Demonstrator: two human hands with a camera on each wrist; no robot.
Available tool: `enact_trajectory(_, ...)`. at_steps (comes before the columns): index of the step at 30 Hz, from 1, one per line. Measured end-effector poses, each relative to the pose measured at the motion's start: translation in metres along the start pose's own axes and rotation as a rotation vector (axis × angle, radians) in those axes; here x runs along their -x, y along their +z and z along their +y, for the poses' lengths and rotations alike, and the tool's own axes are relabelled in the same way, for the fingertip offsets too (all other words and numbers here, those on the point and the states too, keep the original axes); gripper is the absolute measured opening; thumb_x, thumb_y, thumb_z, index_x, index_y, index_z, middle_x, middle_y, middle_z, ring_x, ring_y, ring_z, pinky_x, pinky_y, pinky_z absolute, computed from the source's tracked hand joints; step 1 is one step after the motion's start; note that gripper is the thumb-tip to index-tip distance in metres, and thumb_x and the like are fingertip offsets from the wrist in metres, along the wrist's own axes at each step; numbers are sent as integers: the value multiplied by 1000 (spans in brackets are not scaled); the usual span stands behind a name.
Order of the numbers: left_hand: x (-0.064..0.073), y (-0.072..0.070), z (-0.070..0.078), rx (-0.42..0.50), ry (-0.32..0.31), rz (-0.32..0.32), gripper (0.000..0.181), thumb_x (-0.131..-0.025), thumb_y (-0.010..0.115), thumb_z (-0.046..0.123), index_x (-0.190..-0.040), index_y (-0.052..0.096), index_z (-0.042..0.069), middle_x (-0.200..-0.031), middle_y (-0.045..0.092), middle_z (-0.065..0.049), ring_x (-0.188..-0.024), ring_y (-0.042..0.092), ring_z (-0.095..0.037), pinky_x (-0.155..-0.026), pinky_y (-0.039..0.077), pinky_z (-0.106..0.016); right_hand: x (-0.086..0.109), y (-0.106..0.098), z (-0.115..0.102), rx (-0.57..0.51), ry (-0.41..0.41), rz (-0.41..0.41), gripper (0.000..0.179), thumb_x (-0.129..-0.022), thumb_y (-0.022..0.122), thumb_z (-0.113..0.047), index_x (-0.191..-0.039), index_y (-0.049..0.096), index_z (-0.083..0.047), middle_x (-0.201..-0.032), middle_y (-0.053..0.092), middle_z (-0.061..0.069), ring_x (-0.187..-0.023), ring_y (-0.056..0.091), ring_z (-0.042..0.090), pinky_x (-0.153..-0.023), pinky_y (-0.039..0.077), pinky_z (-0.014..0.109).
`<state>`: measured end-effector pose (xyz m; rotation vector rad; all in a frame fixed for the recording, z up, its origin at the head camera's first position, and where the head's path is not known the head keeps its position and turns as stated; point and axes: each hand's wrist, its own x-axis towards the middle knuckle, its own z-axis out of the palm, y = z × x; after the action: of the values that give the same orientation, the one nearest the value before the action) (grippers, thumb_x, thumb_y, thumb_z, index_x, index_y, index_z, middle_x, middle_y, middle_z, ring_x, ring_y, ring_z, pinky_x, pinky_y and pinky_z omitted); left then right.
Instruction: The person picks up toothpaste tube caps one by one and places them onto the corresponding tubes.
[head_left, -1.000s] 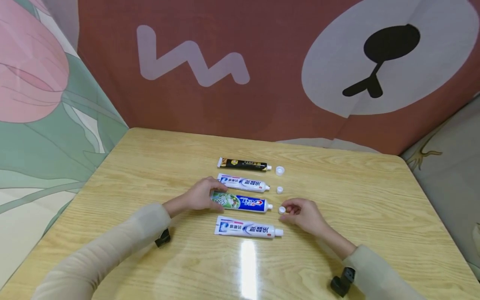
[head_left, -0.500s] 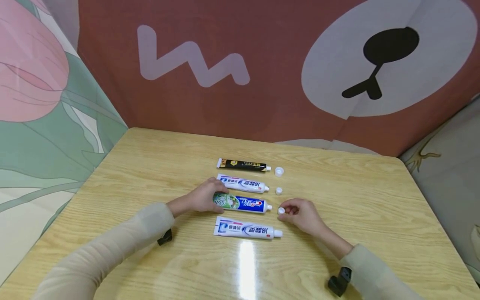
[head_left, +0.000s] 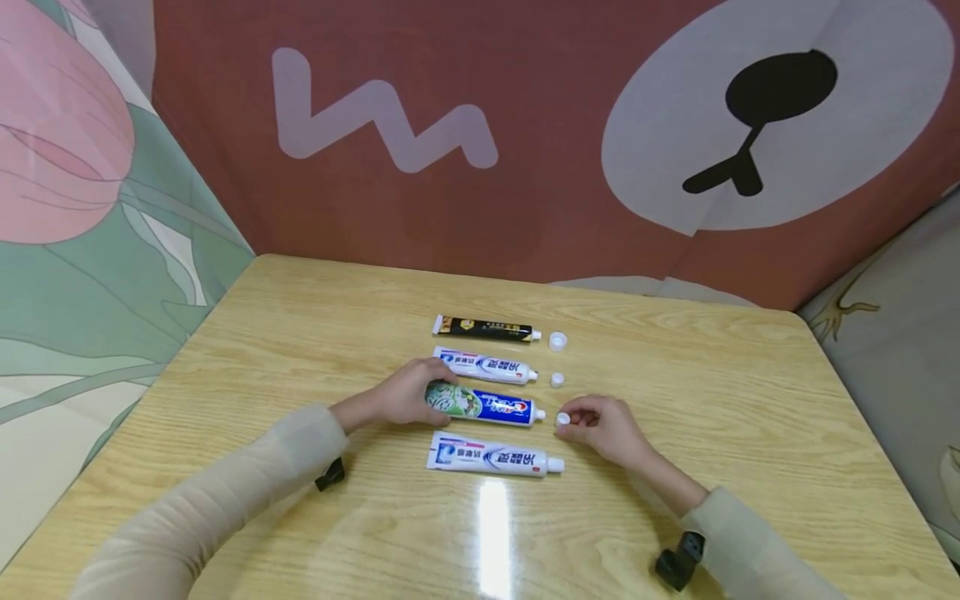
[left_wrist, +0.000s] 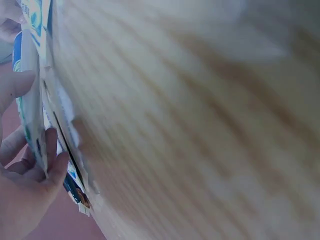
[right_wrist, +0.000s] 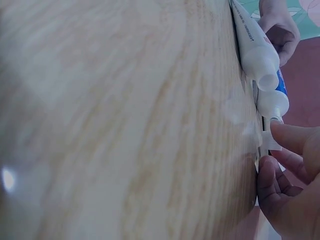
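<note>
My left hand grips the tail end of a blue and green toothpaste tube, thumb on the near side and fingers on the far side. The left wrist view shows this tube edge-on between thumb and fingers. The tube's white nozzle is bare and points right. Just right of it, my right hand pinches a small white cap between thumb and fingers. Seen from the right wrist, the cap sits close to the nozzle, a short gap apart in the head view.
Nearer me lies a white toothpaste tube with its cap on. Beyond the held tube lie another white tube and a black tube, both uncapped. Beside their nozzles stand a small cap and a wider cap.
My left hand and the blue and green tube have shifted very slightly right, toward the cap. The right hand with the cap has hardly moved.
</note>
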<state>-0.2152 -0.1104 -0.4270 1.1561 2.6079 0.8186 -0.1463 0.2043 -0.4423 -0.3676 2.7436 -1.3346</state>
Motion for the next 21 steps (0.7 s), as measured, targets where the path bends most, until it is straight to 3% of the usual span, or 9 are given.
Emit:
enact_trajectory(4, 0, -2, 3, 25, 15, 31, 50, -63, 80, 22, -106, 63, 3, -99, 62, -3, -85, 55, -12, -74, 46, -23, 1, -1, -1, -10, 5, 0, 22, -71, 77, -10, -89, 68, 0, -73, 59, 0, -65, 53, 11, -58, 47, 22)
enact_trajectory(12, 0, -5, 8, 75, -40, 22, 52, -63, 80, 20, -109, 63, 2, -103, 64, -6, -84, 57, -11, -72, 47, -22, 3, -5, -6, -39, 60, -14, 20, -73, 75, -9, -89, 66, -1, -75, 63, 3, -67, 57, 14, -56, 48, 23)
enact_trajectory(21, 4, -5, 12, 222, -93, 65, 49, -63, 81, 17, -106, 64, 3, -102, 64, -6, -83, 57, -12, -73, 47, -26, 3, -10, -8, -46, 87, -27, 16, -76, 71, -5, -90, 65, 0, -78, 64, 4, -71, 59, 15, -59, 49, 23)
